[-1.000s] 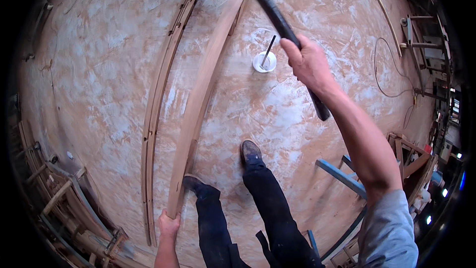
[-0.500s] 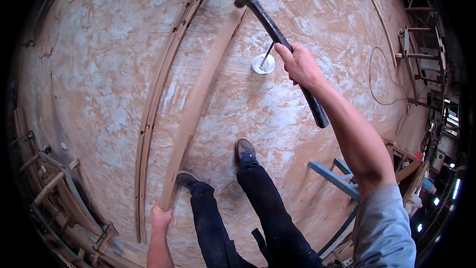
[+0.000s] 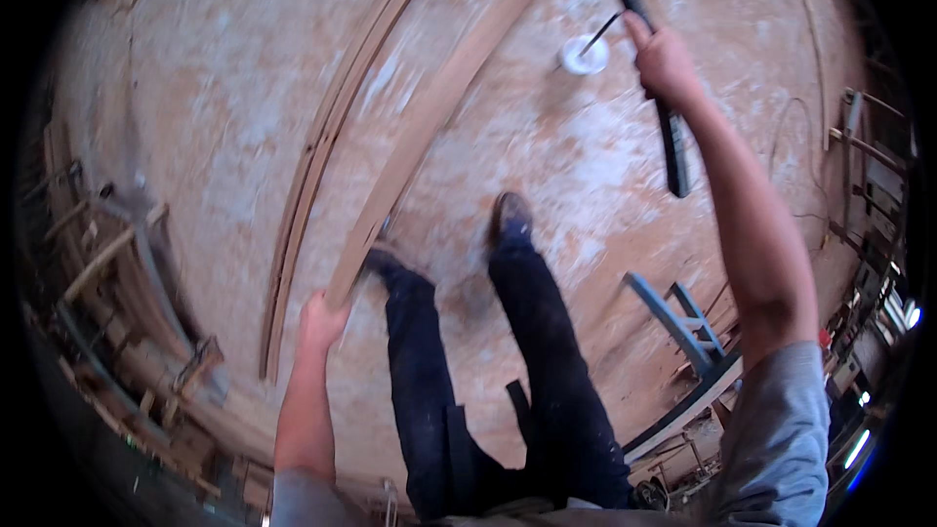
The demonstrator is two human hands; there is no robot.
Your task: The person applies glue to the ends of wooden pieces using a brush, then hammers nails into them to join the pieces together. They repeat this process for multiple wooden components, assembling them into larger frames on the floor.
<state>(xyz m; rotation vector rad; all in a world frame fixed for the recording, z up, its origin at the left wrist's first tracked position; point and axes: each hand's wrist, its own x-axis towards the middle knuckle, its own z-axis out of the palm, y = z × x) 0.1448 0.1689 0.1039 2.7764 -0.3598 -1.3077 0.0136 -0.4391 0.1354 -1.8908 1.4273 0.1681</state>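
Observation:
My left hand is closed round the near end of a long wooden board, which slants away up and to the right. In my right hand is a hammer with a black handle, gripped partway along. Its head lies beyond the top edge of the picture, near the far end of the board. A white tub with a dark stick leaning in it stands just left of my right hand.
Two long narrow wood strips lie left of the board. My boots stand on the smeared, pale floor. Timber frames line the left side; a blue metal stand is at the lower right. A cable curls on the right.
The view has shifted, so the tub and my feet sit higher and farther right. The hammer's head has left the picture at the top. Both hands keep their grips.

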